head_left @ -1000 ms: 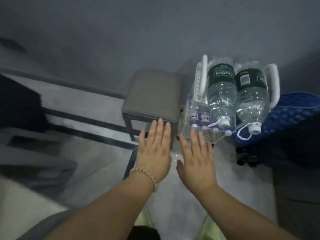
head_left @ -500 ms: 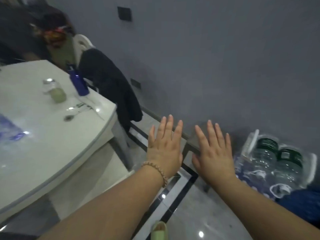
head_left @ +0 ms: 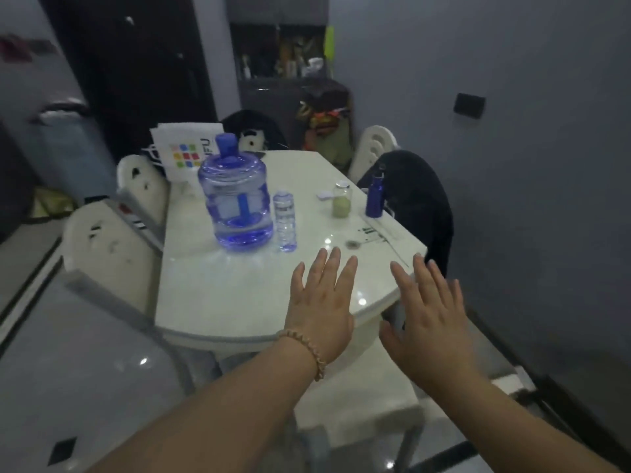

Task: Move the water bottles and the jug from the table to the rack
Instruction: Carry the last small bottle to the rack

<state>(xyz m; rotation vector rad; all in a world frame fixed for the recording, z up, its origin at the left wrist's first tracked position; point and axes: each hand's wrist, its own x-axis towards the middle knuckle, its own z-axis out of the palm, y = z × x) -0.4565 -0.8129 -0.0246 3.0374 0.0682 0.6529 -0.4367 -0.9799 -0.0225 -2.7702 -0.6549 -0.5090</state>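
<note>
- On the white surface point(head_left: 211, 295) the blue jug point(head_left: 235, 203) and one small clear water bottle point(head_left: 285, 221) stand upright, just beside each other; both are left to carry, and the rack is out of view
- Left hand point(head_left: 322, 307) flat, fingers spread, holding nothing; jug and bottle lie beyond it, apart
- Right hand point(head_left: 430, 320) equally splayed and empty, over the surface's near edge

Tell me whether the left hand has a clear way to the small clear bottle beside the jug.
Probably yes. The left hand is open and empty over the table, and only bare tabletop lies between it and the small bottle, which stands right of the jug.
</note>
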